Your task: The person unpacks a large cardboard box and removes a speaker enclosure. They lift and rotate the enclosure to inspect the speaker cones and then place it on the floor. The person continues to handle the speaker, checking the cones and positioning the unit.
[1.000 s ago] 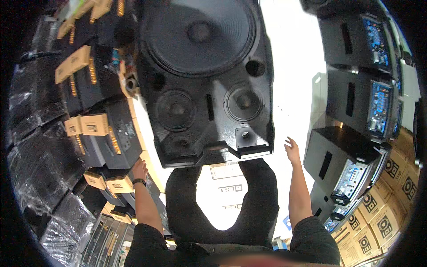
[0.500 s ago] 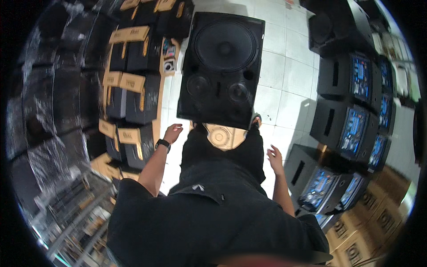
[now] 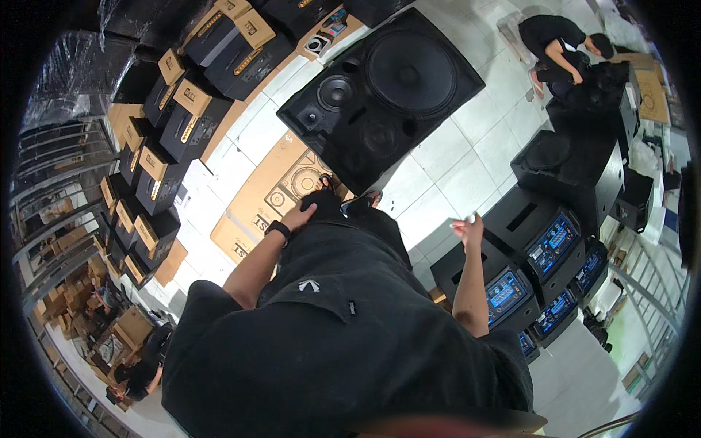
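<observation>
My left hand, with a dark watch on the wrist, lies against my black clothing near the thigh, its fingers loosely stretched out. Out to the right, my right hand is raised over the tiled floor with the fingers bent together. A tiny white spot shows at its fingertips, too small to name. Ahead of my feet lies a large black speaker cabinet with a big round cone and smaller drivers. Neither hand touches it. A flat printed cardboard sheet lies beside it, partly under my feet.
Black boxes with cardboard pieces stand in rows on the left. Speakers with lit blue panels are stacked on the right. Another person crouches at the back right beside dark cabinets. One more person is at the lower left.
My view has turned, so the speaker cabinet now appears slanted and more cardboard shows. My left hand has come against my clothing; my right hand has risen and its fingers have bent.
</observation>
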`<control>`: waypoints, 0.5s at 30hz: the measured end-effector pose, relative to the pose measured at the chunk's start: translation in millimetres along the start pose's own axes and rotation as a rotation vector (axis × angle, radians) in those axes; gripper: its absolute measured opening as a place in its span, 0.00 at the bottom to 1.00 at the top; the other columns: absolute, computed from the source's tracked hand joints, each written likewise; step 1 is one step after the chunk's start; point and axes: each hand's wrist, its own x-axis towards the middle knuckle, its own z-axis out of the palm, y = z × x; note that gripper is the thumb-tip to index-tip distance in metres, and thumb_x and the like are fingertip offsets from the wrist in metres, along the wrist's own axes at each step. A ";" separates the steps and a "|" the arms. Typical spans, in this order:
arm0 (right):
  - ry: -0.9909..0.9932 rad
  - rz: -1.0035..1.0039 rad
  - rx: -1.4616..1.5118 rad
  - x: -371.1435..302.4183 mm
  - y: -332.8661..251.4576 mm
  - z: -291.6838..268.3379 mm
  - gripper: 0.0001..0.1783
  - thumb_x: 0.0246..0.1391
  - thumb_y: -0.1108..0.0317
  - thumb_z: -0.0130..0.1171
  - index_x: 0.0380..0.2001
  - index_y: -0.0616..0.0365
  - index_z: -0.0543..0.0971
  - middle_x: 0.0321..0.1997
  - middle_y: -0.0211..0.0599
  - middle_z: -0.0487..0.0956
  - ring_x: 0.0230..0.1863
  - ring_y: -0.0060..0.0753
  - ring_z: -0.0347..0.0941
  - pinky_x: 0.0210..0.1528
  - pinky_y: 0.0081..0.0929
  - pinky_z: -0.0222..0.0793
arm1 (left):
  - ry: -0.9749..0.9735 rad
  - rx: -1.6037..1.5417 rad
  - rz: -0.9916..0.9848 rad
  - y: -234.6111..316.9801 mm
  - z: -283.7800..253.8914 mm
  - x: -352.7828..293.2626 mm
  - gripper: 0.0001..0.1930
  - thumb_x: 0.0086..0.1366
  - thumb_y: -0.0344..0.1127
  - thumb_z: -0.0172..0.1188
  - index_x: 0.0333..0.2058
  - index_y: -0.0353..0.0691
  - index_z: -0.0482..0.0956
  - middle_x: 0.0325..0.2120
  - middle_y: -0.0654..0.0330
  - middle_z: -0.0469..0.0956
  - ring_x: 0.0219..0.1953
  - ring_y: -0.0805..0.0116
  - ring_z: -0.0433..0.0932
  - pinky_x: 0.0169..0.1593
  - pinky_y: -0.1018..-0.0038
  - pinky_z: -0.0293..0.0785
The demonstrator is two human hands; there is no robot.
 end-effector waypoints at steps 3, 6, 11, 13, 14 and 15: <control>-0.129 0.163 -0.605 -5.7 14.2 29.5 0.57 0.58 0.62 0.67 0.74 0.44 0.34 0.59 0.53 0.71 0.54 0.46 0.76 0.47 0.52 0.78 | 0.018 0.053 -0.118 -8.7 24.0 35.0 0.49 0.63 0.72 0.52 0.66 0.30 0.64 0.61 0.33 0.69 0.65 0.41 0.69 0.67 0.61 0.64; -0.405 0.064 -0.742 13.5 17.7 72.3 0.55 0.52 0.65 0.71 0.76 0.46 0.48 0.68 0.49 0.70 0.59 0.47 0.75 0.48 0.46 0.78 | 0.097 -0.110 0.009 -20.4 27.6 73.4 0.34 0.65 0.64 0.54 0.53 0.37 0.79 0.54 0.42 0.78 0.55 0.46 0.78 0.60 0.61 0.71; -0.746 -0.566 -1.030 115.8 -6.7 190.4 0.31 0.54 0.68 0.67 0.61 0.60 0.72 0.49 0.50 0.83 0.53 0.41 0.81 0.55 0.33 0.76 | 0.379 -0.851 -0.072 5.5 35.1 87.2 0.20 0.66 0.42 0.58 0.50 0.32 0.81 0.41 0.55 0.84 0.42 0.68 0.80 0.49 0.73 0.75; -0.814 -0.660 -1.071 164.4 -30.1 253.1 0.30 0.53 0.70 0.67 0.59 0.60 0.73 0.46 0.49 0.83 0.48 0.42 0.82 0.53 0.35 0.77 | 0.523 -0.957 -0.095 35.7 39.8 92.7 0.19 0.68 0.40 0.59 0.50 0.33 0.81 0.43 0.56 0.84 0.45 0.69 0.80 0.52 0.73 0.74; -0.870 -0.683 -1.050 188.1 -44.6 286.0 0.28 0.52 0.71 0.65 0.58 0.60 0.74 0.45 0.49 0.83 0.48 0.46 0.81 0.54 0.38 0.76 | 0.547 -0.965 -0.129 54.0 42.5 101.1 0.19 0.68 0.41 0.60 0.51 0.33 0.80 0.44 0.56 0.84 0.47 0.69 0.80 0.53 0.73 0.73; -0.854 -0.830 -1.333 212.6 -62.0 322.0 0.26 0.52 0.70 0.63 0.56 0.59 0.75 0.47 0.50 0.81 0.50 0.51 0.79 0.55 0.43 0.74 | 0.583 -1.044 -0.086 70.3 43.3 110.9 0.20 0.68 0.42 0.61 0.51 0.33 0.80 0.45 0.55 0.84 0.48 0.69 0.80 0.54 0.74 0.72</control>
